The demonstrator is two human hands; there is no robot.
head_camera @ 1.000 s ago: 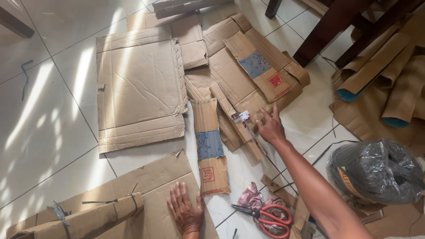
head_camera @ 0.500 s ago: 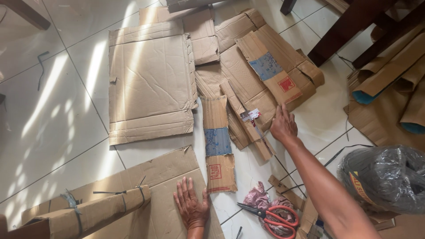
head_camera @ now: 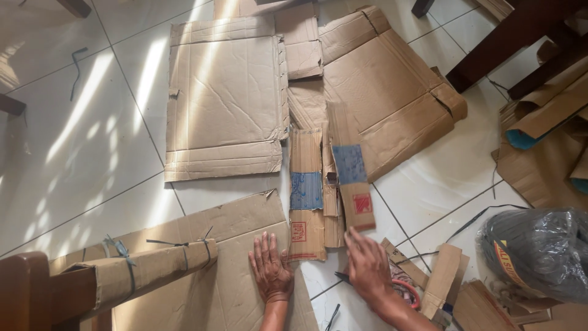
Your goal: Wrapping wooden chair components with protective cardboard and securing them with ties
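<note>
My left hand [head_camera: 271, 270] lies flat, fingers spread, on a large brown cardboard sheet [head_camera: 226, 230] at the bottom of the head view. My right hand [head_camera: 367, 266] rests palm down over red-handled scissors [head_camera: 409, 293], whose dark blade tip shows just left of the hand. Whether the fingers grip the scissors is hidden. Just above both hands lie two narrow cardboard strips side by side: one [head_camera: 306, 193] with a blue patch and a red print, the other [head_camera: 354, 187] with a blue patch and a red square.
Flattened cardboard boxes [head_camera: 226, 98] [head_camera: 392, 92] cover the white tiled floor ahead. A tied cardboard roll [head_camera: 147, 270] lies bottom left beside a wooden piece [head_camera: 24, 288]. A black plastic-wrapped bundle [head_camera: 539, 251], cardboard offcuts [head_camera: 441, 279], rolled cardboard [head_camera: 545, 116] and a dark furniture leg [head_camera: 508, 37] stand right.
My right hand has drawn back from the cardboard pile toward me and now lies over the scissors. A strip with a blue patch now lies beside the first strip. My left hand stayed flat.
</note>
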